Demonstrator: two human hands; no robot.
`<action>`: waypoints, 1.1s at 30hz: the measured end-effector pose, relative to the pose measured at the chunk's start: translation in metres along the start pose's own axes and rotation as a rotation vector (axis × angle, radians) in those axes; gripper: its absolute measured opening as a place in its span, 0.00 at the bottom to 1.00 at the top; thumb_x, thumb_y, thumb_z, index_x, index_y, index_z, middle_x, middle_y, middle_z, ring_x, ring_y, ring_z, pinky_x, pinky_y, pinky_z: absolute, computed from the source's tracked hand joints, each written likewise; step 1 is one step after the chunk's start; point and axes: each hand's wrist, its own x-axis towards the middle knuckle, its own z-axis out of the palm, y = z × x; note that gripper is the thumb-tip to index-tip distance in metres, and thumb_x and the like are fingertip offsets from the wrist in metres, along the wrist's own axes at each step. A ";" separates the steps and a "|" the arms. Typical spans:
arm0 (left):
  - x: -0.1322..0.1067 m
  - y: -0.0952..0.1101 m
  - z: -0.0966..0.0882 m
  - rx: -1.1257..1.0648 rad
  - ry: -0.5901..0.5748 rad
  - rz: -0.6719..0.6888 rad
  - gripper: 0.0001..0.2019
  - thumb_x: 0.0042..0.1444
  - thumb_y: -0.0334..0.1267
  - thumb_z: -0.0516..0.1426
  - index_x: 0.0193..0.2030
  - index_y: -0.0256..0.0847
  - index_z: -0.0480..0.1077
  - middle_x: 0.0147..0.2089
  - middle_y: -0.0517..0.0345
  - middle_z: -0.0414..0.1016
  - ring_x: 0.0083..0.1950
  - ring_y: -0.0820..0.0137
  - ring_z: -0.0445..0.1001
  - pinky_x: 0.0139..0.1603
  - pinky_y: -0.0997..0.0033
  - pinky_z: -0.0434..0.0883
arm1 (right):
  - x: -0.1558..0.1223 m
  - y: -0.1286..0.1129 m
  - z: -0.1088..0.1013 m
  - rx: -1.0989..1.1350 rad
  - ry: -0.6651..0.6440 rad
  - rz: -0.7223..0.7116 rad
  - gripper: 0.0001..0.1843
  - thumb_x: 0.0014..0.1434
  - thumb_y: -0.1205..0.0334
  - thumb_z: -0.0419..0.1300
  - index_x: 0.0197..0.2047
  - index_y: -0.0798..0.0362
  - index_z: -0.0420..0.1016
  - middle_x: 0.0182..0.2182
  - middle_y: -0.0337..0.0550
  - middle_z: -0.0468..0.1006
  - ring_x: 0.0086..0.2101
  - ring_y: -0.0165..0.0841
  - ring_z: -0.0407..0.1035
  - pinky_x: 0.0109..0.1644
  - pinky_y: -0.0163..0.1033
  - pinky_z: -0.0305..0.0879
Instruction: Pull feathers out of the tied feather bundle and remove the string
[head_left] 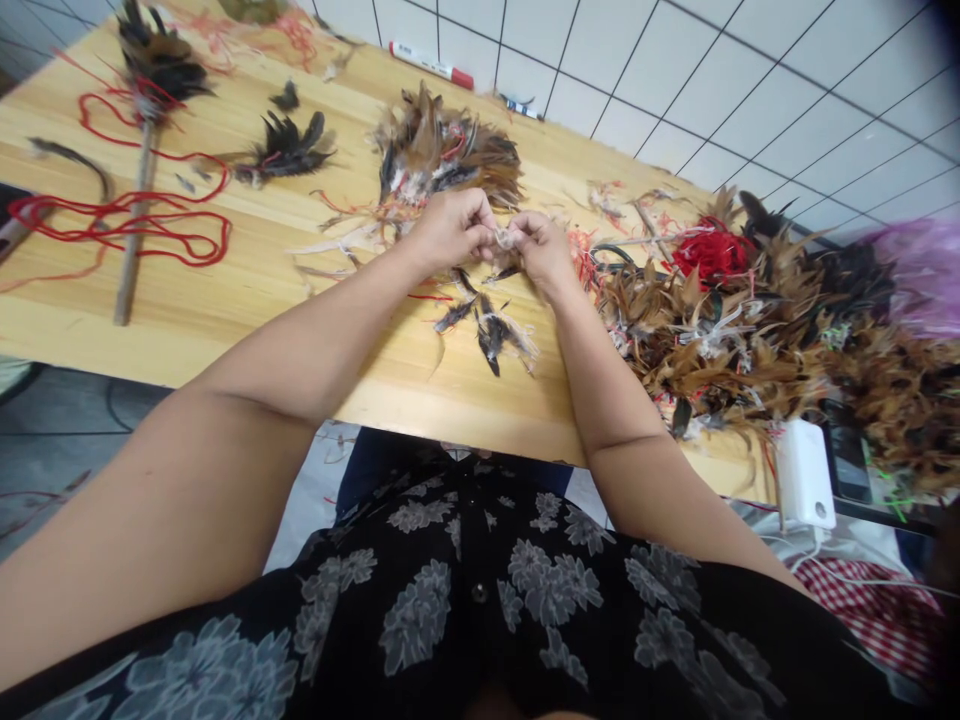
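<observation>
My left hand [450, 226] and my right hand [541, 246] meet over the wooden table [247, 300], fingers pinched together on a small pale feather tuft [505, 238] held between them. Dark loose feathers [491, 325] lie on the table just below the hands. A heap of brown and black feathers [442, 150] sits right behind the hands. Both hands are closed on the tuft.
A large pile of brown feathers with a red bundle [712, 252] fills the table's right end. At left lie red cord [120, 215], a stick with a feather head [142, 120] and a black feather bunch [289, 148]. A white box [806, 470] sits at the front right edge.
</observation>
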 end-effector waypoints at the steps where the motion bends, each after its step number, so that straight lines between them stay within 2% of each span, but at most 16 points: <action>1: 0.000 0.001 -0.001 0.020 -0.001 0.004 0.10 0.66 0.33 0.66 0.36 0.44 0.70 0.30 0.58 0.80 0.35 0.62 0.87 0.53 0.56 0.85 | 0.000 -0.001 -0.002 0.035 0.014 0.028 0.10 0.71 0.57 0.63 0.37 0.48 0.69 0.37 0.39 0.75 0.45 0.36 0.74 0.62 0.47 0.76; 6: 0.000 -0.003 -0.005 0.082 -0.050 0.017 0.09 0.66 0.34 0.67 0.37 0.43 0.72 0.30 0.60 0.79 0.39 0.59 0.89 0.61 0.52 0.83 | -0.004 -0.012 -0.012 0.134 -0.004 0.178 0.10 0.67 0.63 0.66 0.36 0.49 0.69 0.33 0.36 0.72 0.36 0.30 0.69 0.48 0.38 0.72; 9: 0.003 -0.012 -0.003 -0.036 -0.058 0.042 0.12 0.64 0.35 0.71 0.36 0.43 0.71 0.28 0.62 0.77 0.36 0.61 0.86 0.56 0.55 0.82 | -0.005 -0.015 -0.018 0.136 -0.020 0.236 0.08 0.65 0.65 0.66 0.35 0.50 0.71 0.33 0.35 0.73 0.33 0.28 0.66 0.42 0.36 0.68; 11: 0.006 -0.017 0.001 -0.172 -0.073 0.023 0.15 0.64 0.35 0.72 0.35 0.43 0.69 0.28 0.62 0.77 0.34 0.64 0.84 0.49 0.60 0.81 | -0.006 -0.017 -0.020 0.108 -0.028 0.199 0.07 0.64 0.66 0.67 0.35 0.51 0.74 0.35 0.37 0.75 0.36 0.30 0.70 0.44 0.37 0.70; 15: 0.005 -0.016 0.010 -0.372 -0.051 -0.070 0.20 0.62 0.34 0.76 0.34 0.43 0.67 0.28 0.63 0.75 0.29 0.70 0.75 0.37 0.70 0.74 | -0.006 -0.025 -0.023 -0.063 -0.084 0.036 0.04 0.64 0.66 0.69 0.36 0.52 0.80 0.41 0.42 0.81 0.46 0.36 0.77 0.61 0.44 0.75; 19: -0.001 -0.007 0.014 -0.512 -0.013 -0.139 0.21 0.58 0.31 0.79 0.33 0.42 0.69 0.30 0.63 0.74 0.27 0.74 0.69 0.33 0.72 0.70 | -0.003 -0.030 -0.023 -0.254 -0.139 -0.079 0.02 0.66 0.65 0.69 0.40 0.51 0.85 0.47 0.46 0.84 0.52 0.41 0.78 0.69 0.51 0.74; 22: -0.006 0.001 0.014 -0.620 0.005 -0.186 0.19 0.58 0.25 0.76 0.33 0.41 0.70 0.30 0.63 0.74 0.26 0.76 0.67 0.30 0.75 0.67 | -0.004 -0.033 -0.024 -0.346 -0.128 -0.132 0.08 0.67 0.67 0.66 0.44 0.50 0.88 0.50 0.48 0.84 0.53 0.42 0.78 0.67 0.52 0.76; 26: -0.012 0.019 0.014 -0.753 0.018 -0.263 0.19 0.65 0.21 0.71 0.32 0.40 0.67 0.30 0.64 0.73 0.27 0.79 0.70 0.28 0.80 0.65 | -0.008 -0.045 -0.030 -0.458 -0.066 -0.174 0.11 0.67 0.71 0.64 0.45 0.49 0.88 0.54 0.49 0.84 0.53 0.43 0.78 0.62 0.50 0.78; 30: -0.019 0.047 0.019 -0.820 0.006 -0.403 0.18 0.73 0.23 0.65 0.36 0.41 0.63 0.30 0.66 0.73 0.26 0.81 0.75 0.24 0.84 0.60 | -0.014 -0.071 -0.037 -0.597 -0.057 -0.204 0.12 0.70 0.69 0.62 0.44 0.50 0.88 0.55 0.49 0.84 0.52 0.43 0.79 0.56 0.50 0.78; 33: -0.026 0.064 0.023 -0.857 -0.004 -0.494 0.15 0.77 0.29 0.65 0.42 0.43 0.64 0.30 0.70 0.73 0.24 0.81 0.78 0.21 0.85 0.56 | -0.019 -0.088 -0.039 -0.686 -0.068 -0.226 0.14 0.73 0.66 0.60 0.44 0.49 0.89 0.57 0.50 0.85 0.52 0.44 0.80 0.55 0.50 0.78</action>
